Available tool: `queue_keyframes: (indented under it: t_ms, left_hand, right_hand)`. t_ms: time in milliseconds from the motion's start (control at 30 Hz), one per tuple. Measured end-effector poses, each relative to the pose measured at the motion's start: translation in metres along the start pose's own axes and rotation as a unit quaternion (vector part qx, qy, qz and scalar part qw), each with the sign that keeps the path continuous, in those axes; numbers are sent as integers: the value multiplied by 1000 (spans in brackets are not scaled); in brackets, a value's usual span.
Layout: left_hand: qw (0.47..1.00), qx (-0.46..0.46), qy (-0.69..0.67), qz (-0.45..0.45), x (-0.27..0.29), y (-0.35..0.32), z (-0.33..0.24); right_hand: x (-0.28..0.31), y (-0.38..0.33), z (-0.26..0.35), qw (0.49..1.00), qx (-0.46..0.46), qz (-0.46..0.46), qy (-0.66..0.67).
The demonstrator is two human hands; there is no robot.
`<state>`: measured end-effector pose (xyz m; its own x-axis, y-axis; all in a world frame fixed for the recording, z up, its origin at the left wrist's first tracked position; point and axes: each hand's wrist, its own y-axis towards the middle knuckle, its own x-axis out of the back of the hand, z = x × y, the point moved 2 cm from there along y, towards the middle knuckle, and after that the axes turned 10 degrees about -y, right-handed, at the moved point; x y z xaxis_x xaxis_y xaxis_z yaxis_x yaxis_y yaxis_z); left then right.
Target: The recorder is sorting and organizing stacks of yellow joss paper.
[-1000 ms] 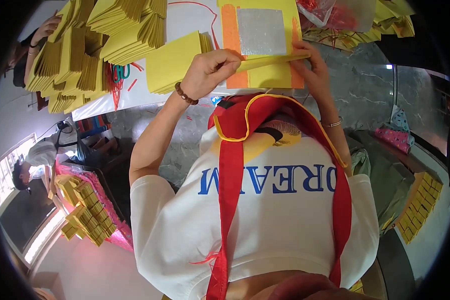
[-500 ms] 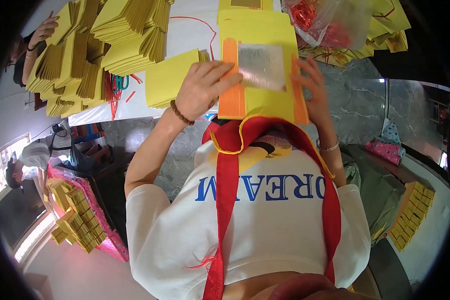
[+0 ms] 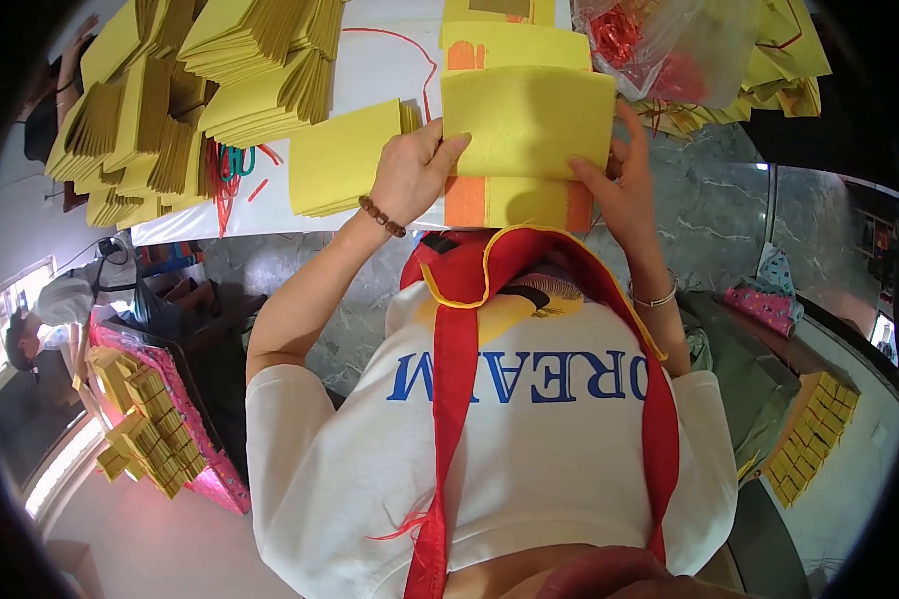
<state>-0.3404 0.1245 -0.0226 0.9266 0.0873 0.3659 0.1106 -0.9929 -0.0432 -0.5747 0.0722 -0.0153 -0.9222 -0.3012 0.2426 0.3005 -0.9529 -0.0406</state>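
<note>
Yellow sheet: we find the yellow sheet [image 3: 524, 120] at upper centre of the frame, spanning the gap between our two hands, its plain face toward us.
Left hand: our left hand [image 3: 408, 178] is closed on the sheet's left edge, thumb lying over the near face, the other fingers curled outside and behind that edge; we cannot see their tips.
Right hand: our right hand [image 3: 624, 192] grips the lower right corner, thumb flat on the near face, fingers parted from it and bent around the right edge, the sheet between them.
Orange bands: just below the sheet we see a yellow panel [image 3: 524, 205] with an orange band at each side.
Beyond the sheet: another yellow piece [image 3: 534, 45] with an orange patch lies above it in the frame.
Left of our hands: a folded yellow stack [image 3: 342, 155] lies on the white table [image 3: 380, 75], near our left hand.
Upper left: we see fanned yellow bundles [image 3: 260, 90], with teal scissor handles [image 3: 232, 162] beside them.
Upper right: a clear bag [image 3: 669, 45] holds red strands.
</note>
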Motion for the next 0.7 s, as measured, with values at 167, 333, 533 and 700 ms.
queue_keyframes:
  t_ms: [167, 333, 533, 700]
  left_hand:
    - [994, 84, -71, 22, -2, 7, 10]
    - [989, 79, -125, 7, -3, 12, 5]
    - [988, 86, -131, 8, 0, 13, -2]
    - [993, -28, 112, -15, 12, 14, -31]
  right_hand:
    - [0, 4, -9, 997, -16, -22, -66]
    - [-1, 9, -16, 997, -34, -22, -69]
    - [-2, 13, -19, 993, -43, -21, -108]
    - [-1, 13, -20, 991, -55, -34, -121]
